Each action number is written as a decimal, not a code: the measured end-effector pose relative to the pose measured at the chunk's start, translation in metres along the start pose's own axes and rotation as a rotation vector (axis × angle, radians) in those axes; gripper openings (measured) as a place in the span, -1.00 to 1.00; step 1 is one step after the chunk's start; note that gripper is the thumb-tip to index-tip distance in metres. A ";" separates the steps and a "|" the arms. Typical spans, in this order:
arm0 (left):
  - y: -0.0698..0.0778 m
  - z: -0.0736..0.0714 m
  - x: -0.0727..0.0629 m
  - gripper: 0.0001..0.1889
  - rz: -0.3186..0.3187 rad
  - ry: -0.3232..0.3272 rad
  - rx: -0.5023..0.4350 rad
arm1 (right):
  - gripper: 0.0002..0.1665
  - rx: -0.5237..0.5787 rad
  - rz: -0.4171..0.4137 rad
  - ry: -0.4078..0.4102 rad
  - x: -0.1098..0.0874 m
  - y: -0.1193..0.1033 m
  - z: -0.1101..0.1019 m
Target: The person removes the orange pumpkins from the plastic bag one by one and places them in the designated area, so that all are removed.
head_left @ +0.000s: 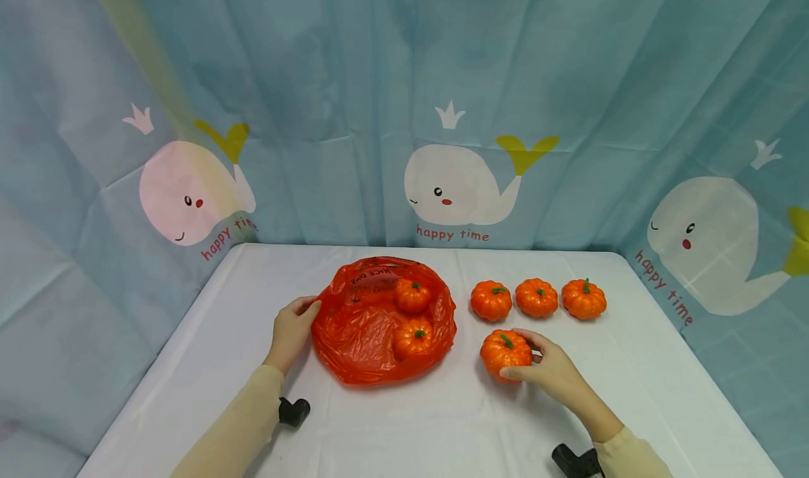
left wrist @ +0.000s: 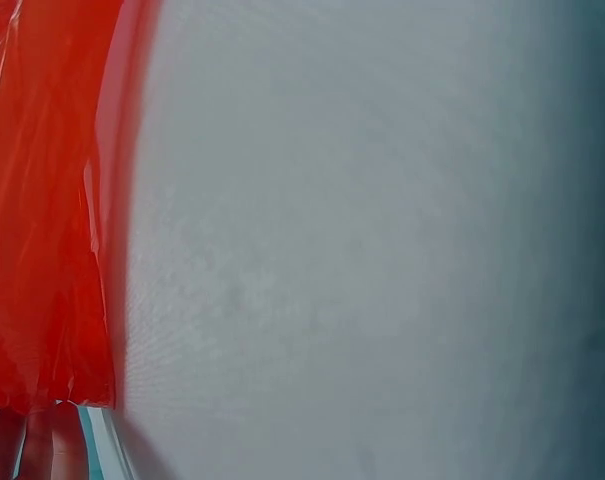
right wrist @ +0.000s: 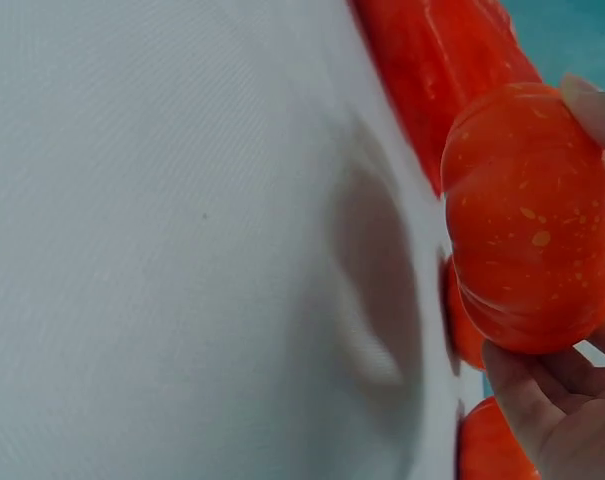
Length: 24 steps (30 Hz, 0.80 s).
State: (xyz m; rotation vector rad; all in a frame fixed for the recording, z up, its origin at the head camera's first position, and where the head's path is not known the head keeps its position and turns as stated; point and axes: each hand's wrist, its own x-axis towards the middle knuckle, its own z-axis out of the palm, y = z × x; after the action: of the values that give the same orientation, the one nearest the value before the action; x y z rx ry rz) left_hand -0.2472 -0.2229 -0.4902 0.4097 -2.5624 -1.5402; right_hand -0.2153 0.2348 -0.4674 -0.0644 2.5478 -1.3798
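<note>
A red plastic bag [head_left: 366, 330] lies opened out on the table, with two small orange pumpkins inside, one pumpkin [head_left: 412, 296] behind the other [head_left: 413, 338]. At the bag's left rim, my left hand [head_left: 293, 330] pinches the plastic; in the left wrist view its fingers [left wrist: 54, 445] show at the bag's edge. My right hand [head_left: 548, 369] grips another pumpkin [head_left: 503, 352] between thumb and fingers, right of the bag. The right wrist view shows this held pumpkin [right wrist: 532, 220] raised off the cloth, its shadow beneath.
Three more pumpkins stand in a row behind the right hand: a left one [head_left: 490, 301], a middle one [head_left: 536, 298] and a right one [head_left: 584, 299]. A white cloth covers the table [head_left: 392, 429]. A blue curtain [head_left: 354, 113] with whale prints hangs behind.
</note>
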 end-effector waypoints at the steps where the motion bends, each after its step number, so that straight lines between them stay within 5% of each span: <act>1: 0.000 0.000 0.000 -0.55 -0.001 0.000 0.000 | -0.02 -0.001 0.007 0.000 0.001 0.001 0.000; 24: -0.001 -0.001 0.001 -0.55 0.004 -0.017 -0.006 | 0.00 -0.048 0.049 0.017 0.013 0.015 0.006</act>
State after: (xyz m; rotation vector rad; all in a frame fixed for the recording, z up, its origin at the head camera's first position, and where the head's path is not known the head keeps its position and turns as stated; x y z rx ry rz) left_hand -0.2474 -0.2245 -0.4910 0.3929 -2.5693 -1.5562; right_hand -0.2258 0.2359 -0.4852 0.0020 2.5790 -1.3067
